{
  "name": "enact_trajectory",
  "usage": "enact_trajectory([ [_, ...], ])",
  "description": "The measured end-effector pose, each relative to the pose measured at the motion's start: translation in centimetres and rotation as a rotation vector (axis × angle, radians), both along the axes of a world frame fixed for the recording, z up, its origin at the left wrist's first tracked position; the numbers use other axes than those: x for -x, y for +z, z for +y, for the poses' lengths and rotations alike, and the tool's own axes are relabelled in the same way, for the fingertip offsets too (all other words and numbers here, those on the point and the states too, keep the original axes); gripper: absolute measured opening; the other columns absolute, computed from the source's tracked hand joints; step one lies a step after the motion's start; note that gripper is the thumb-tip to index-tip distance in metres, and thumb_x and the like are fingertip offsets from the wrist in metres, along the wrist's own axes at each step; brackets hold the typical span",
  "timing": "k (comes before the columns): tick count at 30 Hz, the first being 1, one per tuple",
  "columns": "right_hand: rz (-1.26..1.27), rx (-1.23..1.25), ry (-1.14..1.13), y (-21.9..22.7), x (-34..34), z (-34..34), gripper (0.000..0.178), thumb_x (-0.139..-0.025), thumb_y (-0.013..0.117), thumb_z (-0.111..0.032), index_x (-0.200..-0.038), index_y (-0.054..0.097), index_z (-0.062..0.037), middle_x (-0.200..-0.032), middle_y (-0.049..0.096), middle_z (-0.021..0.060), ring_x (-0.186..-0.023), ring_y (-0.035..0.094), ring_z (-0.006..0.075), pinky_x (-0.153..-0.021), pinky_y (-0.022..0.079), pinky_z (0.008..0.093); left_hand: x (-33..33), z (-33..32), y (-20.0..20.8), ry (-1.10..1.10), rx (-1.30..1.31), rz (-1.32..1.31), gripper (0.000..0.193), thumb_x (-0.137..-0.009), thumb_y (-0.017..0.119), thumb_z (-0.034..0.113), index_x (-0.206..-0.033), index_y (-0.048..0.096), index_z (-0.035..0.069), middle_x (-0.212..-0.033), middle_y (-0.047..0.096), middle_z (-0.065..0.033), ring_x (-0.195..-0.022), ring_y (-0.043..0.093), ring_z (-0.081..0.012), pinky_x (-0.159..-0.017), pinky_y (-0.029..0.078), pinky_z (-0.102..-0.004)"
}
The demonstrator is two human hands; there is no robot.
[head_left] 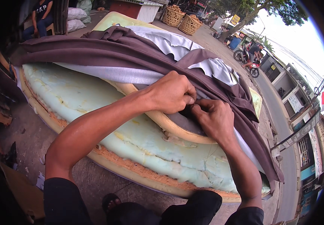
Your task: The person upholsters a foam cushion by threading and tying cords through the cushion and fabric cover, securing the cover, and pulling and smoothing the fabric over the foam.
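Fingertips together, my left hand (173,92) and my right hand (216,118) are both closed in a pinch. They meet at the folds of a brown fabric cover (132,62) with a silvery-white underside (113,73). What lies between the fingertips is too small and shaded to make out. Beneath them, a curved cream padded rim (169,126) borders a dark grey panel (186,123). This piece rests on a large pad of pale green foam (75,90). An orange-brown layer (150,176) shows along the pad's near side, above its cream edge (132,178).
Another pale yellow padded piece (122,19) lies behind the fabric. Woven baskets (180,18) stand farther back. A person (42,18) sits at the upper left beside white sacks (75,15). On the road at right, a person is on a red motorcycle (253,62).
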State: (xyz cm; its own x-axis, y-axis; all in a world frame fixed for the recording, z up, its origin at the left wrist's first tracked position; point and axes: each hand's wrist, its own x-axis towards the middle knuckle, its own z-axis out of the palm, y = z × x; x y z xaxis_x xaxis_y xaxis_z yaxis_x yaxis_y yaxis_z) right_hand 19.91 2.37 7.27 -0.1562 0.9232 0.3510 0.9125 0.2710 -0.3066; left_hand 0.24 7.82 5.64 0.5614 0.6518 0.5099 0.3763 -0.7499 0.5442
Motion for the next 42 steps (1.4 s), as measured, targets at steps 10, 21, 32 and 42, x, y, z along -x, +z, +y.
enact_trajectory([
  [10, -0.250, -0.071, 0.057, 0.2, 0.4, -0.2, 0.023, -0.089, 0.069, -0.032, -0.090, 0.081, -0.0130, -0.064, 0.069, 0.0183, -0.065, 0.071, 0.0401, -0.067, 0.059, 0.0498, 0.5, -0.2, -0.4, -0.042, 0.106, -0.015, 0.020, -0.088, 0.074, 0.010, -0.104, 0.078, -0.001, -0.093, 0.077, -0.0211, -0.087, 0.078, -0.0300, -0.080, 0.057, -0.0382],
  [21, -0.085, -0.057, 0.151, -0.7, -1.1, -0.2, 0.026, -0.091, 0.077, -0.034, -0.106, 0.082, -0.0136, -0.061, 0.066, 0.0159, -0.058, 0.068, 0.0362, -0.061, 0.055, 0.0454, 0.4, 0.0, -0.8, -0.056, 0.015, -0.068, 0.017, -0.087, 0.074, 0.008, -0.101, 0.078, 0.000, -0.091, 0.076, -0.0212, -0.084, 0.077, -0.0317, -0.077, 0.057, -0.0397],
  [32, -0.246, -0.145, 0.078, -0.7, 0.1, 0.2, 0.031, -0.088, 0.072, -0.039, -0.077, 0.080, -0.0115, -0.059, 0.065, 0.0190, -0.061, 0.070, 0.0405, -0.062, 0.059, 0.0479, 1.0, 0.3, -0.7, -0.086, 0.138, -0.005, 0.021, -0.090, 0.072, 0.015, -0.101, 0.076, -0.001, -0.088, 0.076, -0.0192, -0.084, 0.075, -0.0296, -0.078, 0.055, -0.0403],
  [42, -0.358, -0.131, 0.127, 0.3, -1.3, 0.2, 0.025, -0.089, 0.072, -0.030, -0.081, 0.075, -0.0068, -0.066, 0.068, 0.0214, -0.066, 0.071, 0.0416, -0.065, 0.057, 0.0507, 0.4, 0.3, -0.6, -0.028, -0.047, 0.060, 0.018, -0.084, 0.069, 0.013, -0.092, 0.075, -0.002, -0.086, 0.073, -0.0233, -0.082, 0.072, -0.0398, -0.076, 0.055, -0.0434],
])
